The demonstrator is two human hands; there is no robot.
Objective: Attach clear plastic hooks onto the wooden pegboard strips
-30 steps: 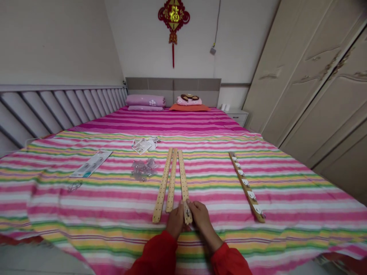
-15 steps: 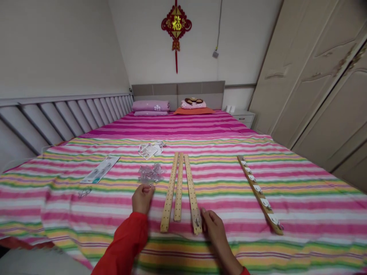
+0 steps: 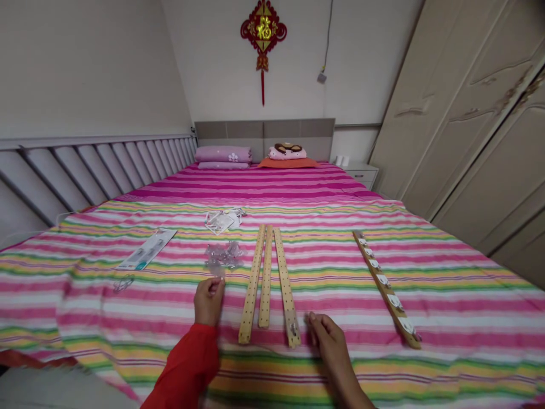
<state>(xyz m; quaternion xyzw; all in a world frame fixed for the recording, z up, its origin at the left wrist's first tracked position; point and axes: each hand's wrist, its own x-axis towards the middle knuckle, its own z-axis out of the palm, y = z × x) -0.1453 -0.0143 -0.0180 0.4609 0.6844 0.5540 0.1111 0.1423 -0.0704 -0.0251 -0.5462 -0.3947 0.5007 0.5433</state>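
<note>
My left hand [image 3: 208, 302], in a red sleeve, is closed in a pinch just in front of a pile of small clear plastic pieces [image 3: 222, 255]. Anything between its fingertips is too small to make out. To the right lie three pale wooden strips with rows of holes: a left strip [image 3: 251, 289], a shorter middle strip [image 3: 264, 289] and a right strip [image 3: 283, 278]. A small clear piece with metal [image 3: 293, 328] rests on the right strip's near end. Just right of that end, my right hand [image 3: 331, 341] has its fingers curled together; their contents are unclear.
A darker strip [image 3: 377, 275] bearing several white round pieces lies at the right. At the left are a flat packet [image 3: 149, 249] and thin wire-like rings [image 3: 123, 282]. White cards [image 3: 223, 220] lie behind the plastic pile. Everything lies on a striped bedsheet [image 3: 340, 272].
My right hand has moved slightly right, away from the right strip's near end. My left hand has drawn back a little from the plastic pile. The strips stay in place.
</note>
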